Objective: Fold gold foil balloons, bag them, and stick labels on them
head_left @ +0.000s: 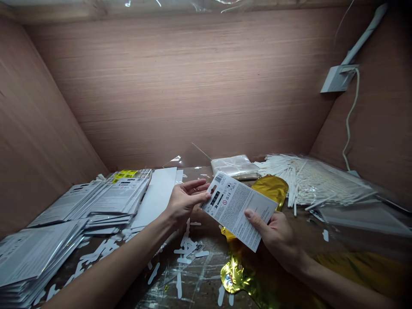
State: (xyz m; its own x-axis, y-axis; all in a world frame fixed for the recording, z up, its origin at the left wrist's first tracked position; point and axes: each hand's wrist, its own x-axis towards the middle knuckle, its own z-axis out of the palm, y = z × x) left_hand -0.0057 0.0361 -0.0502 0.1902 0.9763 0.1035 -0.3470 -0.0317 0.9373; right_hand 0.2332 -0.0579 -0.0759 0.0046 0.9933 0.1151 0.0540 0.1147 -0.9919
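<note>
My right hand (278, 234) grips a white printed card (240, 208) by its lower right part, thumb flat on top. The card is tilted, with a barcode, small icons and lines of text facing me. My left hand (186, 199) pinches the card's upper left edge beside its hang hole, the other fingers stretched out. Below and behind the card lies a gold foil balloon (236, 274), partly hidden by the card and my right hand. Loose white hang-hole cut-outs (188, 249) lie scattered on the table below my hands.
Stacks of packed cards (41, 251) fill the left side, beside plain white cards (157, 197). A bundle of clear bags (234, 166) lies at the back. White sticks (309, 180) in clear plastic are on the right. A power socket (339, 78) with a cable hangs on the wooden wall.
</note>
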